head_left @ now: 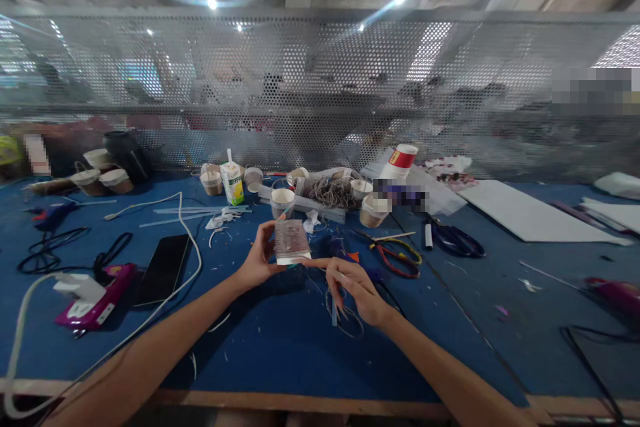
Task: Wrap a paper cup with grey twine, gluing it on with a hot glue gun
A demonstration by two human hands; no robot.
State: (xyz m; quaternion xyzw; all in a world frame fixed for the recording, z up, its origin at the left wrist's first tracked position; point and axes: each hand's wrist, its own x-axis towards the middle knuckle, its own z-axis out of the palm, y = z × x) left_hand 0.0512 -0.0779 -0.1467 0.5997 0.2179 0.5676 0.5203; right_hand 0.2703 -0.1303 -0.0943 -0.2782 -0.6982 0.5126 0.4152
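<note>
A small cup-shaped piece wrapped in brown cord, with a white band at its lower edge, is held above the table at the middle of the frame. Below it spreads a blue tabletop, littered with thin white scraps. A grey perforated metal screen crosses the upper frame, with bright ceiling lights above.

A wooden front edge runs along the bottom; between it and the cup, blue surface stretches between the forearms. Just behind the cup stands a pale paper cup, near a tangled grey-brown bundle of cord. A flat black phone lies at left-centre; a large white sheet lies at right.

The left hand grips the wrapped cup between thumb and fingers. The right hand extends its index finger to the cup's lower edge, other fingers curled; whether they hold anything, I cannot tell.
</note>
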